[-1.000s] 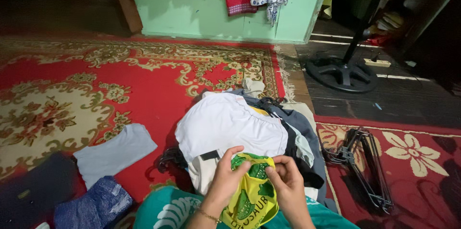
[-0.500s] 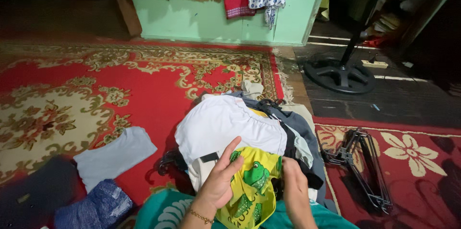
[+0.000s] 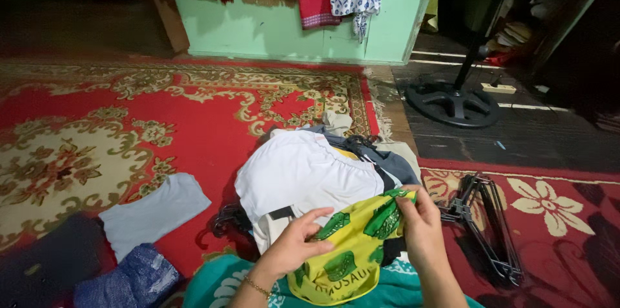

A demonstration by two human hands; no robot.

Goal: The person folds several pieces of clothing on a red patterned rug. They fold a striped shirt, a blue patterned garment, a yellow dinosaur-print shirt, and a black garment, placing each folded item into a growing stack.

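1. Holding a yellow garment [image 3: 349, 250] with green animal prints, both hands spread it over the lap at six o'clock in the head view.
2. The left hand [image 3: 294, 246] pinches the garment's left edge, thumb on top and fingers curled under the cloth; a thin bracelet [image 3: 257, 287] circles its wrist.
3. The right hand [image 3: 423, 227] grips the garment's upper right corner, fingers closed on the fabric and lifting it a little.
4. The garment lies against the near side of a pile of clothes [image 3: 323, 172], topped by a white piece with a gathered edge; grey and dark pieces show beneath it at the pile's two o'clock side.
5. A teal cloth with white leaf shapes [image 3: 219, 288] covers the lap under the garment.
6. At nine o'clock from the hands a folded pale blue cloth [image 3: 155, 208] lies on the red patterned carpet [image 3: 129, 114], with a folded denim piece [image 3: 123, 279] just beside it at eight o'clock.
7. At three o'clock a bunch of dark hangers [image 3: 484, 217] rests on a red floral mat [image 3: 555, 217].
8. At one o'clock a black fan base [image 3: 452, 101] stands on dark floorboards, well apart from the hands.
9. At twelve o'clock cloths hang over a green wall [image 3: 278, 30].
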